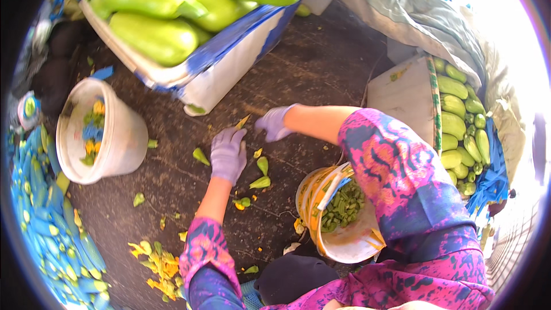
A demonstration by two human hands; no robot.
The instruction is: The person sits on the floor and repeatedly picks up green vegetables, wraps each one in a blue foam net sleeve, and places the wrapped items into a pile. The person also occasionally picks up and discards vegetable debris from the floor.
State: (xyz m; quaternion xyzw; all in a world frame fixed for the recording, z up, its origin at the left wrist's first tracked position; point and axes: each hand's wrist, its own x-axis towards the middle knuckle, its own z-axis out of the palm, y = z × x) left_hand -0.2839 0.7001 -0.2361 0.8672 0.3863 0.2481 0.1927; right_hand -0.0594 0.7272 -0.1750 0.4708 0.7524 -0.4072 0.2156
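Both my hands wear thin lavender gloves. My left hand (228, 153) is low over the dark, dirt-strewn floor (301, 77), its fingers curled. A small yellow-green withered blossom (242, 122) lies at its fingertips; whether they grip it is unclear. Close by on the right, my right hand (275, 123) is blurred, and its fingertips are hard to make out. Loose green squash ends (262, 165) are scattered below the hands, and another green piece (201, 156) lies just left of my left hand.
Ahead stands a white box (230, 82) of large pale-green squash (153, 38). A white bucket (129, 137) is at left, beside blue-netted squash (38, 206). An orange-and-white bucket (310, 193) holds green scraps (344, 206). Small squash (454, 125) fill a right-hand box (404, 99). Orange blossoms (161, 267) lie lower left.
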